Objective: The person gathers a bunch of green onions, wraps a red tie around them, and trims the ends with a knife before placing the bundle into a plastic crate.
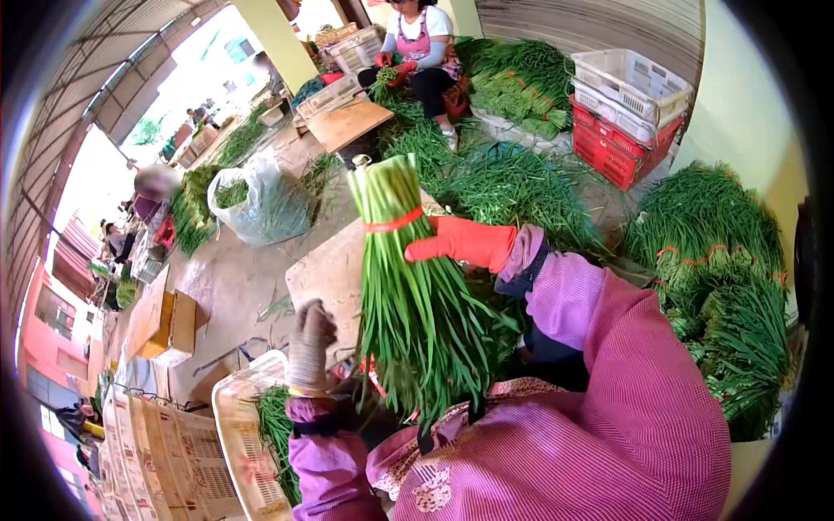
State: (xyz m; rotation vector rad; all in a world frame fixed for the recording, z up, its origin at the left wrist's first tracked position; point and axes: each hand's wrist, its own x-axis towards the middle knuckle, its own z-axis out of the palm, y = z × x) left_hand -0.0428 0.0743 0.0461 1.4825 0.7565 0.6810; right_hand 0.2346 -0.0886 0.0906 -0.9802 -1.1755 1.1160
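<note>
A bunch of long green stalks [413,300] hangs upright in front of me, pale cut ends up and leaves down, with an orange band [393,220] around its upper part. My right hand [465,241], in an orange glove, grips the bunch from the right just below the band. My left hand [311,343], in a greyish-white glove, is raised to the left of the bunch and apart from it; its fingers are blurred and partly bent. Behind the bunch lies a wooden board [326,273].
A crate with greens [228,417] stands at lower left. Banded bunches [695,260] lie at right, below stacked crates [621,148]. A co-worker [426,43] sits ahead near a small table [347,124]. A plastic bag [269,208] stands left of centre.
</note>
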